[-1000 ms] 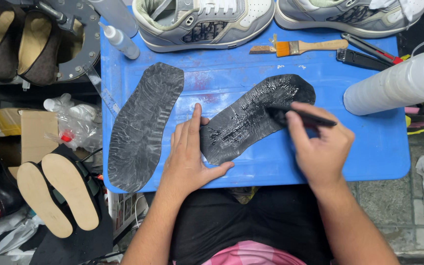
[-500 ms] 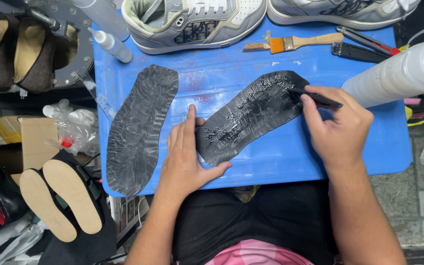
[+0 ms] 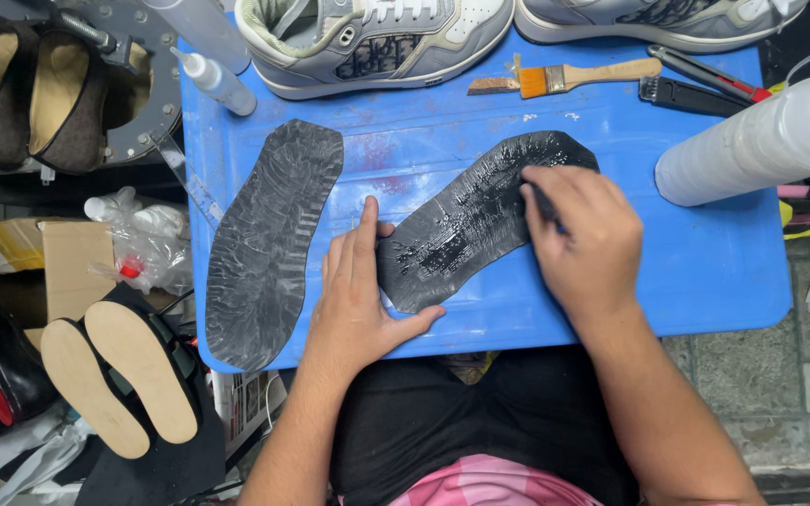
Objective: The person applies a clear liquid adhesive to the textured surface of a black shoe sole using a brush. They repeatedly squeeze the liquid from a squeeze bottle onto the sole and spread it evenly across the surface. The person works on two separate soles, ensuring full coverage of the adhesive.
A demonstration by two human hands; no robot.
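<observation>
Two black rubber shoe soles lie on a blue work table [image 3: 705,272]. The right sole [image 3: 466,220] is wet and shiny with glue. My left hand [image 3: 358,300] presses flat on its near end, fingers together and pointing away from me. My right hand [image 3: 583,239] rests over the far part of this sole, shut on a thin dark tool, likely a small brush, mostly hidden under the fingers. The left sole [image 3: 269,239] lies apart, dull grey, hanging over the table's near edge.
At the table's far edge stand two grey-white sneakers [image 3: 377,37], a wooden-handled paintbrush [image 3: 564,77], a red-and-black tool [image 3: 705,80] and a white squeeze bottle [image 3: 213,80]. A white roll [image 3: 761,141] lies right. Left of the table sit brown shoes [image 3: 21,94], a cardboard box [image 3: 58,267] and tan-soled shoes [image 3: 119,375].
My right hand swept along the glued sole, out to its far tip and then back toward the middle. My left hand stayed pressed on the near end.
</observation>
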